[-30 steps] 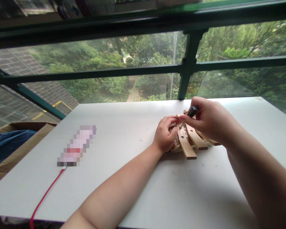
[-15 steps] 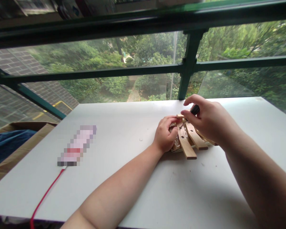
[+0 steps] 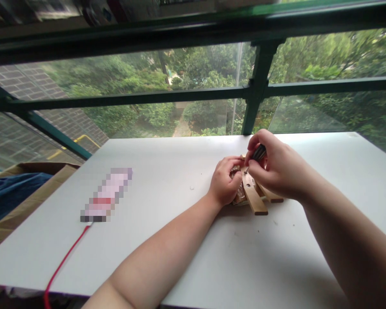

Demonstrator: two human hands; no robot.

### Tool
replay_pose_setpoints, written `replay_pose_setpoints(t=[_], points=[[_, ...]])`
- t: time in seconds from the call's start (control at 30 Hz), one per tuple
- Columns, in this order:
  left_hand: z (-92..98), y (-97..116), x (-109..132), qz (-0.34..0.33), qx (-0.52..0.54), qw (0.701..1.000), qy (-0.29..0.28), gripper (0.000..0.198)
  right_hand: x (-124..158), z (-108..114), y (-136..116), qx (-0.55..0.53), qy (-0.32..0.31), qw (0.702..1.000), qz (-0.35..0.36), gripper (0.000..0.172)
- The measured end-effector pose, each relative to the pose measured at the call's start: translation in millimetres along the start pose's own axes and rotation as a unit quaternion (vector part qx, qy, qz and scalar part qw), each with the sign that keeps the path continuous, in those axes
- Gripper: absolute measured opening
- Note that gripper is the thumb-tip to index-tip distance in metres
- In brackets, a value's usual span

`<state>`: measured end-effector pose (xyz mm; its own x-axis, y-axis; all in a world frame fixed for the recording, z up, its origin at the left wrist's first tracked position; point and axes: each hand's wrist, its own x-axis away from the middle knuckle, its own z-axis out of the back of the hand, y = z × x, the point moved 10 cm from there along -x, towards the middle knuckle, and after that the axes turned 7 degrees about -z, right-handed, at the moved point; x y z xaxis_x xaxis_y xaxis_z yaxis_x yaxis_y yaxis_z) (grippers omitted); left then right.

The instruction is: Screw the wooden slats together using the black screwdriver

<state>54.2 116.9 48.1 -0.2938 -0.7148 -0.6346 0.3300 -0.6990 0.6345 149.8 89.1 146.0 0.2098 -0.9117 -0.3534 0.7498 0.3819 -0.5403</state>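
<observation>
My right hand (image 3: pixel 276 165) is closed round the dark handle of a screwdriver (image 3: pixel 258 152). The screwdriver slants down, its thin shaft ending at a screw hole in a flat wooden slat (image 3: pixel 256 201). From the left, my left hand (image 3: pixel 224 180) grips the edge of the wooden piece, thumb near the slat and fingers at its far end. Under the slat lies a brownish block in shiny clear wrap (image 3: pixel 239 193). A second slat (image 3: pixel 273 198) sits to the right, partly covered by my right hand. What the left fingertips touch is partly hidden.
The work lies on a white table (image 3: pixel 167 180). A blurred-out flat device (image 3: pixel 107 195) with a red cable (image 3: pixel 66 255) lies at the left. Beside the table stands a cardboard box (image 3: pixel 59 176) holding blue cloth (image 3: pixel 16 189). A green-framed window (image 3: pixel 259 86) rises behind.
My right fingers have closed in around the screwdriver handle, and that hand sits slightly lower over the slats, covering more of the second one. The left hand keeps its grip.
</observation>
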Motion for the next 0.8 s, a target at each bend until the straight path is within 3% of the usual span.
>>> replay_pose_setpoints(t=[0.13, 0.8], points=[[0.7, 0.5, 0.1, -0.004, -0.001, 1.0, 0.003, 0.026, 0.9, -3.5, 0.3, -0.008, -0.025, 1.0, -0.009, 0.028], [0.4, -1.1, 0.7, -0.007, 0.011, 1.0, 0.008, 0.03, -2.7, 1.0, 6.5, 0.009, -0.011, 1.0, -0.023, 0.022]])
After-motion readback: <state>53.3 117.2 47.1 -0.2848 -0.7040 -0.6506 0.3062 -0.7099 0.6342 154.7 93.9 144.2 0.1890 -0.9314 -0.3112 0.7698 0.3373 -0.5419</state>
